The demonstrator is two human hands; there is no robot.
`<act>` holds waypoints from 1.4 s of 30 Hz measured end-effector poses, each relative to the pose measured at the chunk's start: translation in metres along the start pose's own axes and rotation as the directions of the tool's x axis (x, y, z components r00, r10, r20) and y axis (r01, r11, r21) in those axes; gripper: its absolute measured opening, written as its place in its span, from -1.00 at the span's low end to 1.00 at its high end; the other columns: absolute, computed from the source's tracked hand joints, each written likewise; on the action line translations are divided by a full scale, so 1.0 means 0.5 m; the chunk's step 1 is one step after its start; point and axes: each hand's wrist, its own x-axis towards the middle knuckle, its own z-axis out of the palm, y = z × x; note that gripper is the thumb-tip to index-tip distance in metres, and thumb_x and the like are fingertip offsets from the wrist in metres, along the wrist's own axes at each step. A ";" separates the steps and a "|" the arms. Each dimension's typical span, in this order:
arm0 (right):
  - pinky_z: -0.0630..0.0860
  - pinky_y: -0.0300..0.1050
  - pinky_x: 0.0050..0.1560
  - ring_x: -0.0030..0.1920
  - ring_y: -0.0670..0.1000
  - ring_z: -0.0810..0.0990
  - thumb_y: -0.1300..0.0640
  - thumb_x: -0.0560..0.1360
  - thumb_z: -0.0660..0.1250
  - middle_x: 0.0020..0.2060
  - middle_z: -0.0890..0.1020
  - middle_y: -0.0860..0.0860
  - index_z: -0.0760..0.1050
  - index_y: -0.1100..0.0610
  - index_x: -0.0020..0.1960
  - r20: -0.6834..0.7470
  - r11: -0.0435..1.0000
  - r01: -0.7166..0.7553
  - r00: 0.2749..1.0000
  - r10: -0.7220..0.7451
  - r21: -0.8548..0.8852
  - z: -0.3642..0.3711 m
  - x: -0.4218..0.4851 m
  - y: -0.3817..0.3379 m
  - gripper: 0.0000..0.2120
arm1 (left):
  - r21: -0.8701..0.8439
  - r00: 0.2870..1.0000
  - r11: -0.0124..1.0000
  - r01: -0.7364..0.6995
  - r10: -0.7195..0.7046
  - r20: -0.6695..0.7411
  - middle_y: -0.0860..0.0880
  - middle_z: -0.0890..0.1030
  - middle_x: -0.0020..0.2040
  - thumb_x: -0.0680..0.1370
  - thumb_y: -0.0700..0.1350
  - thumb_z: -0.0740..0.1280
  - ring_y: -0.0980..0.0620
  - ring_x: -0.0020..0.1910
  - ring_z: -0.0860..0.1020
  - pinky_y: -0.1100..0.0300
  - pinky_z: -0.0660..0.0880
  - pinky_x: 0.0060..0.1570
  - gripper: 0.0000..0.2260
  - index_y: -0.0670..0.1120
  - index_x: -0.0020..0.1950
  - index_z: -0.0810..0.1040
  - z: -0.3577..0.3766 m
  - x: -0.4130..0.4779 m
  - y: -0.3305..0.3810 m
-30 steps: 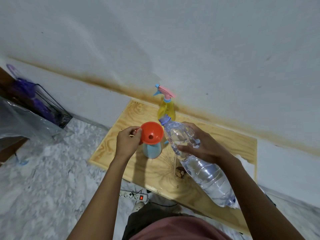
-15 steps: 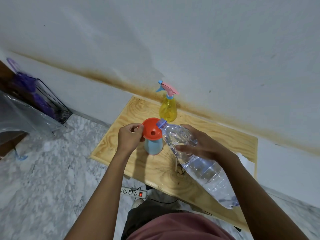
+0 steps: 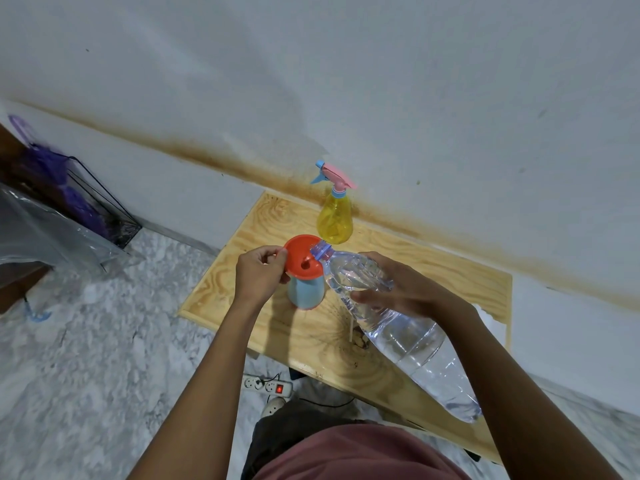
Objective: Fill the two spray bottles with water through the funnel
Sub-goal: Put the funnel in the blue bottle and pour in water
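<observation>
I count two spray bottles. One yellow spray bottle (image 3: 335, 221), trigger head fitted, stands upright at the back of the wooden table (image 3: 433, 271). One blue spray bottle (image 3: 306, 294) stands nearer me. One orange funnel (image 3: 301, 256) sits on top of the blue spray bottle. One clear water bottle (image 3: 398, 327) is tilted, its mouth over the funnel bowl. My left hand (image 3: 259, 275) pinches the funnel rim. My right hand (image 3: 405, 289) grasps the water bottle near its shoulder. One power strip (image 3: 268, 384) lies on the floor. The funnel hides the blue spray bottle's neck. I cannot tell whether water is flowing.
</observation>
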 end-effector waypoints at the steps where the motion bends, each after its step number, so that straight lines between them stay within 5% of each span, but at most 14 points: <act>1: 0.64 -0.07 0.00 -0.10 -0.09 0.71 -0.23 0.40 0.48 0.07 0.67 -0.12 0.34 -0.22 0.39 0.002 1.000 -0.001 1.000 0.001 0.000 0.000 0.000 0.001 -0.38 | -0.001 1.000 1.000 0.001 -0.001 0.000 -0.22 0.62 -0.30 0.58 -0.16 0.37 0.08 -0.51 0.58 0.19 0.60 -0.33 -0.87 -0.12 -0.12 0.67 0.000 0.000 0.000; 13: 0.64 0.06 0.08 -0.04 -0.09 0.71 -0.30 0.35 0.47 0.08 0.67 -0.15 0.35 -0.25 0.36 0.014 1.000 -0.014 1.000 0.014 -0.001 -0.004 0.002 0.009 -0.37 | -0.008 1.000 1.000 0.017 -0.017 -0.008 -0.23 0.62 -0.28 0.58 -0.18 0.37 0.10 -0.51 0.57 0.28 0.57 -0.40 -0.86 -0.21 -0.04 0.68 0.001 -0.003 0.003; 42: 0.60 -0.17 0.01 -0.04 -0.16 0.69 -0.19 0.44 0.46 0.08 0.66 -0.18 0.36 -0.18 0.36 0.046 0.999 -0.019 0.999 0.021 -0.037 -0.018 -0.003 -0.012 -0.45 | -0.011 0.999 1.000 0.026 -0.026 -0.025 -0.25 0.66 -0.27 0.58 -0.17 0.37 0.01 -0.45 0.60 0.14 0.63 -0.27 -0.87 -0.17 -0.08 0.69 0.003 -0.009 0.009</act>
